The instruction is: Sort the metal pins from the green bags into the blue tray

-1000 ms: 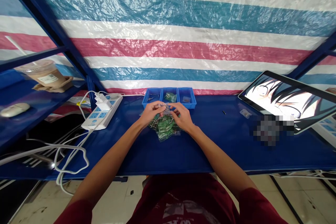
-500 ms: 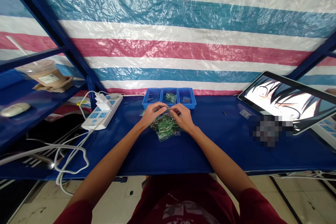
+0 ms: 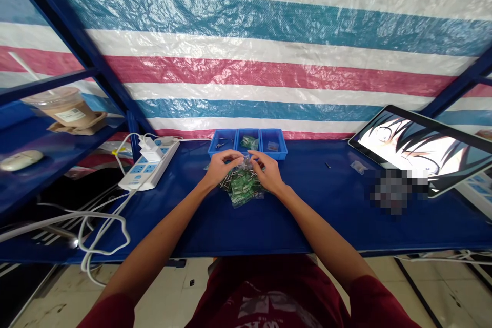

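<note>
Between my two hands is a small clear plastic bag (image 3: 246, 161), pinched at its edges above a heap. My left hand (image 3: 222, 168) grips its left side with thumb and fingers together. On the other side, my right hand (image 3: 266, 170) has its fingertips closed on the bag. What the bag contains is too small to make out. Under and in front of the hands lies a pile of screws (image 3: 228, 182) mixed with green-tinted plastic bags (image 3: 243, 189). Just behind the hands stands a blue three-part tray (image 3: 279, 155) with metal pieces, green bags and clear bags in its compartments.
A white power strip (image 3: 150, 169) with cables lies on the left of the blue table (image 3: 307, 205). To the right are a single screw (image 3: 328, 165), a small clear packet (image 3: 359, 166) and a tilted screen (image 3: 418, 148). A drink cup (image 3: 63, 107) stands on the left shelf.
My fingertips have shifted slightly, and more of the clear bag shows between them. The pile and the tray have stayed in place.
</note>
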{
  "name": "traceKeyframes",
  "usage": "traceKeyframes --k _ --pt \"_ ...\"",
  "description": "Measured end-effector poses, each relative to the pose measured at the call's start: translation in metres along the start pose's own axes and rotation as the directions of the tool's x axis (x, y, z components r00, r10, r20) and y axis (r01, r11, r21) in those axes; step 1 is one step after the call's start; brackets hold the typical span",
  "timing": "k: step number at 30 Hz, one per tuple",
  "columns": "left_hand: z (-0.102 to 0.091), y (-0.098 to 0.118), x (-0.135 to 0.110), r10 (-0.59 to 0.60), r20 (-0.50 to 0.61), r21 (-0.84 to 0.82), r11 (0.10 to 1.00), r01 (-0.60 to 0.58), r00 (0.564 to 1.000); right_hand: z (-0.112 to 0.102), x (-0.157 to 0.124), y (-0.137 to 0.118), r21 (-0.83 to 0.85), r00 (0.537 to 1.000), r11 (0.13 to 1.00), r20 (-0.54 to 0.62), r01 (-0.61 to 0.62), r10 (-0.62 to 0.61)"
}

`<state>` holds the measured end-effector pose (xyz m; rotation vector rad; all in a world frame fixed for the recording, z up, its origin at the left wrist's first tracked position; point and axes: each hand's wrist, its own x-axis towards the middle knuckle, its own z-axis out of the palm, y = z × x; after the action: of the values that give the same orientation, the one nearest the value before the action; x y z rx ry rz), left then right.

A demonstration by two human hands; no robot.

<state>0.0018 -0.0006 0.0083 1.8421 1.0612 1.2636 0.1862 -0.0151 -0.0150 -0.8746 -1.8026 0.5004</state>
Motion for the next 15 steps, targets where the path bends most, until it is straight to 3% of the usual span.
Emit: traceKeyframes --k 10,15 --pt "-0.0015 -0.0055 0.0024 -0.104 0.126 -0.157 0.980 0.124 0.987 -0.0026 0.0010 -0.0033 -0.065 0.999 0.997 0.026 0.043 -0.041" --pt "-0.0011 -0.0054 0.0040 -0.062 0.056 -0.136 0.988 0.069 0.997 -0.0024 0.0019 -0.0020 -0.092 0.999 0.995 -0.025 0.027 -0.030"
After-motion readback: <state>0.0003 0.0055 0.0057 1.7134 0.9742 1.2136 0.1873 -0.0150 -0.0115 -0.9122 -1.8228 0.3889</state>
